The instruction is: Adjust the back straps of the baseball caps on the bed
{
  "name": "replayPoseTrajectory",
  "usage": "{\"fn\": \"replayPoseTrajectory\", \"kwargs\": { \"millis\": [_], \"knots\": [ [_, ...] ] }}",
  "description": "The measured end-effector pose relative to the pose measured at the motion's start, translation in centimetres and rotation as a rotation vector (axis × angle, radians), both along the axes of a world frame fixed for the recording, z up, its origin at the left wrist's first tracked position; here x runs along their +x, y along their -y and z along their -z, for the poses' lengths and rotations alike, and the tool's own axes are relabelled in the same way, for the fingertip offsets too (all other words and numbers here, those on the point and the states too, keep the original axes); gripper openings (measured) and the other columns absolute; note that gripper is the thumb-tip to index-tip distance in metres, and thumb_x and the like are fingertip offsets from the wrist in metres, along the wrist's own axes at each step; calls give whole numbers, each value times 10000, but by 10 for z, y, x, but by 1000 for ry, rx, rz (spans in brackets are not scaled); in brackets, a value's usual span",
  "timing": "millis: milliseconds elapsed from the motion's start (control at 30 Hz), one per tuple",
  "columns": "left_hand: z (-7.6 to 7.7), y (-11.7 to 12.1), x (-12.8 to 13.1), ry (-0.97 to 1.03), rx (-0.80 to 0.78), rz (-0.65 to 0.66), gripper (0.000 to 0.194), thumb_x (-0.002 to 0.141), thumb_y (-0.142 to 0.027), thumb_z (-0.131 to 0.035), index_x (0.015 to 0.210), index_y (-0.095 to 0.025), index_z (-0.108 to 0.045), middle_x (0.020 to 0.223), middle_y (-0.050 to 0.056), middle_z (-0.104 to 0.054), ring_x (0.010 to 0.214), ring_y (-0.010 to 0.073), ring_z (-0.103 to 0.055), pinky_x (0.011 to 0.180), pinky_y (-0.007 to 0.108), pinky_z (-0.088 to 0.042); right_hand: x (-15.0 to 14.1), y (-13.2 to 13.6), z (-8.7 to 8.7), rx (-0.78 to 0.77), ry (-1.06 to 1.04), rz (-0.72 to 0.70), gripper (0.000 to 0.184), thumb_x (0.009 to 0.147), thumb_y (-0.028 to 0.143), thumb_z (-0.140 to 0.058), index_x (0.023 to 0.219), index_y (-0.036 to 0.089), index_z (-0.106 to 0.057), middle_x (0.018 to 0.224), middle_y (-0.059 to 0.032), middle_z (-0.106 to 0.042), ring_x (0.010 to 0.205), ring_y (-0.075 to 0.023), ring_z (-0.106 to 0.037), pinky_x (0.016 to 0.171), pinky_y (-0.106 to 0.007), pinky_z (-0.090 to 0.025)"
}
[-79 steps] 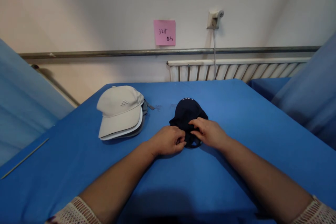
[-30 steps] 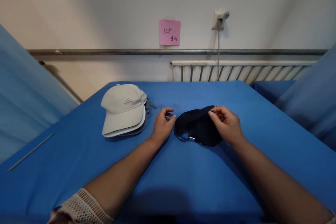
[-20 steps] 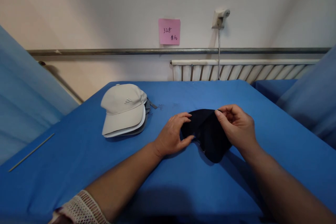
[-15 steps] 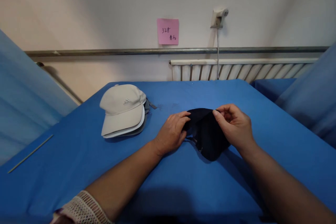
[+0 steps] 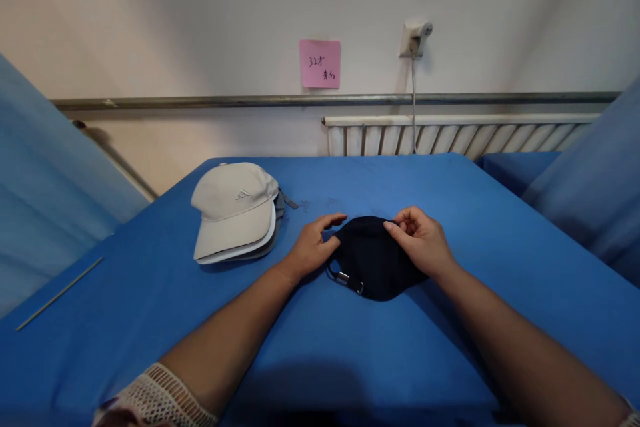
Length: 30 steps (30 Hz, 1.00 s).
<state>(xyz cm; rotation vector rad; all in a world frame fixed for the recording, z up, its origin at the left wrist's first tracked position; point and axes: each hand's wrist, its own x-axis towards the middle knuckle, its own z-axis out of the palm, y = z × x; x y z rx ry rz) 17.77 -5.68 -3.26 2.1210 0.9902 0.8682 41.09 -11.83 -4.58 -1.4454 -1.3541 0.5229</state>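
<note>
A dark cap [image 5: 377,260] lies on the blue-covered table in front of me, its strap and metal buckle showing at the lower left. My right hand [image 5: 423,240] pinches its upper right edge between thumb and fingers. At the cap's left edge is my left hand [image 5: 315,243], thumb and forefinger apart, with the thumb tip touching the fabric. Left of my hands sits a stack of caps; the top one is a light beige cap [image 5: 235,197] with a small logo, and white and grey brims show beneath it.
The blue table cover [image 5: 310,347] spreads under everything. A thin stick [image 5: 60,293] lies near the left edge. Behind the table are a radiator [image 5: 460,137], a metal rail [image 5: 225,101], a pink note [image 5: 320,64] and a wall socket [image 5: 414,40]. Blue curtains [image 5: 55,193] hang at both sides.
The dark cap has turned and flattened, so its buckle now shows on top. Both hands have shifted left, and the left fingers have opened away from the fabric.
</note>
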Motion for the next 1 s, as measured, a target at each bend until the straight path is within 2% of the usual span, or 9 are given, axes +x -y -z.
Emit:
{"fn": "replayPoseTrajectory", "kwargs": {
  "millis": [100,167,233,333,433,567,667,800,1000],
  "knots": [
    [-8,10,-3,-60,188,-112,390,769,-183,-571,1158,-177,-606,975,55,-685,871,176,-630,845,336,-495,-1,2,-5,48,-86,36,273,761,462,-686,798,221,-564,596,50,-504,499,-107,-452,489,-247,-382],
    [-10,17,-2,-104,207,-157,314,812,-216,-549,1118,-184,-610,813,23,-675,728,154,-612,750,315,-494,-1,3,-9,101,-157,62,267,756,439,-696,797,220,-549,594,57,-482,505,-104,-438,488,-244,-373],
    [-9,21,0,-121,174,-173,270,849,-258,-534,1098,-193,-613,772,14,-681,682,149,-610,703,303,-483,-1,4,-13,141,-213,86,264,752,422,-702,795,220,-537,586,63,-466,504,-101,-424,478,-240,-364],
    [-4,21,7,-59,58,-159,295,855,-294,-553,1133,-205,-598,912,40,-722,775,171,-655,691,296,-478,-2,5,-16,146,-241,93,261,751,409,-705,794,221,-530,567,73,-446,491,-97,-409,466,-234,-357],
    [1,18,13,63,-135,-142,358,831,-294,-598,1175,-194,-573,994,67,-726,860,195,-672,706,299,-479,-4,6,-13,115,-209,79,268,753,424,-708,804,217,-545,575,71,-459,491,-94,-419,474,-234,-369],
    [5,16,20,181,-329,-136,498,765,-268,-683,1229,-166,-534,949,75,-724,863,202,-661,759,322,-483,-4,4,-5,81,-144,83,296,752,466,-703,814,214,-561,583,64,-481,488,-94,-432,486,-239,-384],
    [8,15,23,275,-413,-138,489,728,-243,-706,1183,-154,-550,804,25,-681,744,162,-629,701,293,-472,-2,2,-2,74,-109,80,308,753,489,-692,810,214,-566,578,60,-494,483,-96,-440,484,-240,-384],
    [2,15,24,449,-502,-122,369,712,-221,-702,1049,-154,-567,683,-37,-578,641,100,-554,643,238,-422,2,-2,-1,83,-88,95,320,748,502,-690,807,211,-572,585,52,-515,493,-100,-454,498,-244,-399],
    [-12,22,24,618,-627,-138,387,697,-230,-716,1041,-161,-552,751,-18,-600,656,94,-556,655,235,-423,6,-5,-9,143,-125,91,295,743,457,-706,797,209,-553,565,68,-485,494,-98,-447,487,-236,-386]
  ]
}}
